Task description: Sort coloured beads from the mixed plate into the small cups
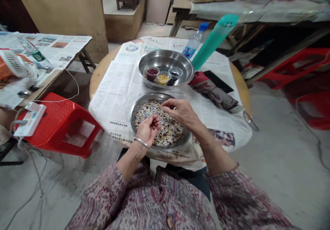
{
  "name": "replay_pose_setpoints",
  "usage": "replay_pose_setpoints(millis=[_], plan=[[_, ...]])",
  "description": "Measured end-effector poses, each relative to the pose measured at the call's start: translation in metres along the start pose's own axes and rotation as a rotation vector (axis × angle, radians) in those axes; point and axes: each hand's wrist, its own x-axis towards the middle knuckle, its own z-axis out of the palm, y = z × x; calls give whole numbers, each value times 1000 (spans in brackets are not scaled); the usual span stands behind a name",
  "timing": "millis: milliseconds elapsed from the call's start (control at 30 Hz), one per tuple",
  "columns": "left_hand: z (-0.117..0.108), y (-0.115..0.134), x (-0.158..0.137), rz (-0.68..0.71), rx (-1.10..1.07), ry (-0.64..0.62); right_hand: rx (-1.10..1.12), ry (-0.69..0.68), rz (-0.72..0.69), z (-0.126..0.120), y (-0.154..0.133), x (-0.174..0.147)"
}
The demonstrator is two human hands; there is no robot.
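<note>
A steel basin (133, 120) near the table's front edge holds a mix of white grains (165, 128), yellow kernels and dark red beans. Over its left side my left hand (149, 130) is cupped palm up, fingers curled round small dark red bits that look like beans. Above the right part of the mix, my right hand (180, 111) has its thumb and fingertips pinched together; anything between them is too small to make out. Behind stands a larger steel basin (165, 56) with clear cups of red beans (152, 72), yellow kernels (163, 79) and something black (174, 77).
Newspaper (110, 96) covers the round table. At its right lie a folded umbrella (216, 94) and a dark phone-like slab (219, 81); behind stand a water bottle (194, 41) and a tall green tube (215, 41). A red stool (64, 120) with a power strip (30, 120) is left.
</note>
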Motion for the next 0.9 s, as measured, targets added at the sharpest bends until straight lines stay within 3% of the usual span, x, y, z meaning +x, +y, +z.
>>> replay_pose_setpoints(millis=[67,233,400,533,800,900], plan=[[-1,0,0,-10,6,-7,-120,25,23,6,6,7],[-4,1,0,-21,23,-36,-424,-67,-66,23,10,18],[-4,0,1,-29,20,-43,-542,-74,-66,33,6,20],[-4,0,0,-34,12,-42,-426,-14,-45,32,8,19],[-2,0,-1,-6,12,-21,28,72,110,11,5,0],[0,0,-1,14,8,-7,215,-89,69,1,1,-9]])
